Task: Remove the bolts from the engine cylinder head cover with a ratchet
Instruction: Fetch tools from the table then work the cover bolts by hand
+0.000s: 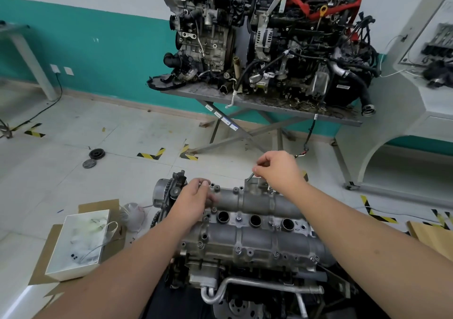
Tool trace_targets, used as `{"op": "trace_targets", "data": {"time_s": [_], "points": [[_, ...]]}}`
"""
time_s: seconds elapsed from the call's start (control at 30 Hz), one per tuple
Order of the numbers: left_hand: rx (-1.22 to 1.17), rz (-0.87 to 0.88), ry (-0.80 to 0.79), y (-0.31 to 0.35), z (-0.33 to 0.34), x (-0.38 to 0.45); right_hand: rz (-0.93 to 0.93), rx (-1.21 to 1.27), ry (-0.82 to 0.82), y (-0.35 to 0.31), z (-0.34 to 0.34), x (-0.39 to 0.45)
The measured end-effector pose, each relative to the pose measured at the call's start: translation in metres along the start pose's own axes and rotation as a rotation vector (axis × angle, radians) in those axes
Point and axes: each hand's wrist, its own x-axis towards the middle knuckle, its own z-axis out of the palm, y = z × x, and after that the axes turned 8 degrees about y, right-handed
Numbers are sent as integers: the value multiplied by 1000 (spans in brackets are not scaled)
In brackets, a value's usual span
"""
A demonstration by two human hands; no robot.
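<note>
The grey cylinder head cover (pixel 255 238) lies across the engine in front of me, with three round plug holes and several small bolts (pixel 238 218) along its ribs. My right hand (pixel 277 171) grips the thin metal ratchet (pixel 250 177) at the cover's far edge, its tip pointing down at the back rim. My left hand (pixel 196 197) rests on the cover's far left end near the timing gear, its fingers curled at a bolt boss; whether it pinches a bolt I cannot tell.
A white box (pixel 81 242) with bags and small parts sits on cardboard at the left. Two engines (pixel 269 39) stand on a metal table (pixel 257 105) behind. A pulley (pixel 97 153) lies on the tiled floor. A white cabinet (pixel 416 98) stands at the right.
</note>
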Motion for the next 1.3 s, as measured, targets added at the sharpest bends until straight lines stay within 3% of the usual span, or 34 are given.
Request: {"op": "trace_targets", "data": {"time_s": [0.2, 0.33, 0.73, 1.03, 1.17, 1.3], "points": [[98, 75, 0, -26, 10, 2, -282, -384, -154, -7, 25, 2], [65, 93, -36, -28, 2, 4, -312, -449, -149, -5, 30, 4], [-94, 38, 58, -30, -3, 1, -373, -646, -227, -3, 24, 10], [-110, 31, 51, -29, -1, -1, -373, -591, -334, -2, 45, 9], [-105, 32, 23, -27, 0, -3, -366, -697, -435, 7, 48, 10], [-111, 36, 19, -25, 0, -3, -415, -804, -418, 6, 53, 11]]}}
